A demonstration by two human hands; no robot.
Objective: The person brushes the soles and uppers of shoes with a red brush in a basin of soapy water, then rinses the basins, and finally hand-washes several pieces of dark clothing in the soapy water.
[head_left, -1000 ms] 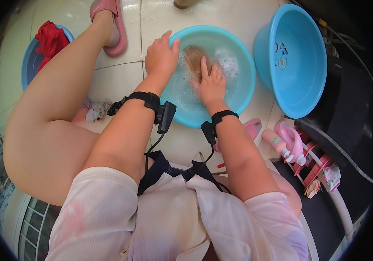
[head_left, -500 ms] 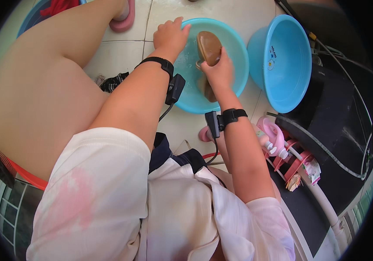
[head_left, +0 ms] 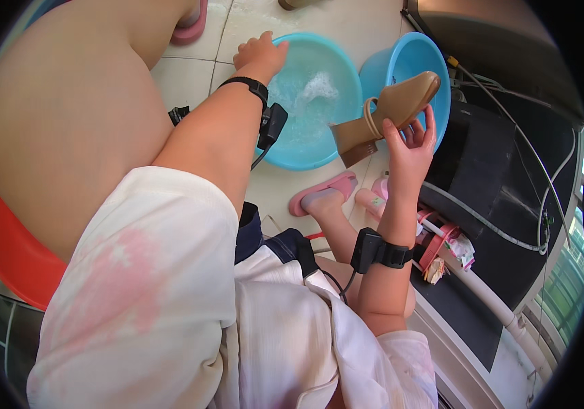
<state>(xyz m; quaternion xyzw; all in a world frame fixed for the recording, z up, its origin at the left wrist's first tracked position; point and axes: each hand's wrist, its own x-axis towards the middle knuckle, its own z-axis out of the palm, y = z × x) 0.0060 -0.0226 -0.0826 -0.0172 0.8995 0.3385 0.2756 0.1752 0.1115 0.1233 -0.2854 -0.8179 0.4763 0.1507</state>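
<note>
Since the tan shoe (head_left: 401,99), toe toward two o'clock, looks stiff, light, likely slippery, its middle suits the right grip (head_left: 411,158) clamped there; left grip (head_left: 261,56) sits apart.

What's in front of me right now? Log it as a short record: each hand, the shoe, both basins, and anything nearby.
Left hand: at the soapy basin's upper-left rim; grip unclear
Right hand: holding the shoe
Shoe: tan, heeled, out of the water
Soapy basin: light blue, suds on the water
Second basin: blue, partly behind the shoe
Nearby: pink bottle
</note>
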